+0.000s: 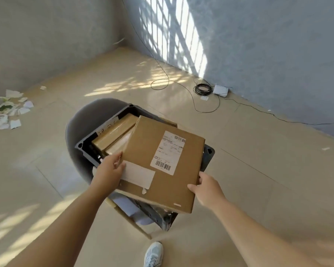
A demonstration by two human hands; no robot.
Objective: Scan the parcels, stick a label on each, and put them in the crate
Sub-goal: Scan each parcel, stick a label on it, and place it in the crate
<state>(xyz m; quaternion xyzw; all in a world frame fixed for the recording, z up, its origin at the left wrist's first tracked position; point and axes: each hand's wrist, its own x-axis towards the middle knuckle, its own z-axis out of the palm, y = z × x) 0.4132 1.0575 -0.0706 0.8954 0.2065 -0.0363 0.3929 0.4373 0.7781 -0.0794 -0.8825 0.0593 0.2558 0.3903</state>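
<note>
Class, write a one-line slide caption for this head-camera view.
Left hand and right hand hold a labelled cardboard parcel above a dark crate on a chair, other parcels inside.

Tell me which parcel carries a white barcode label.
The large flat parcel held by the left hand and right hand over the crate; the parcels inside it show only brown, taped tops.

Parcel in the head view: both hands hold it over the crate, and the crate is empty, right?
Not empty: the head view shows the crate already holding taped brown parcels. Both the left hand and the right hand do hold the flat parcel over it.
</note>
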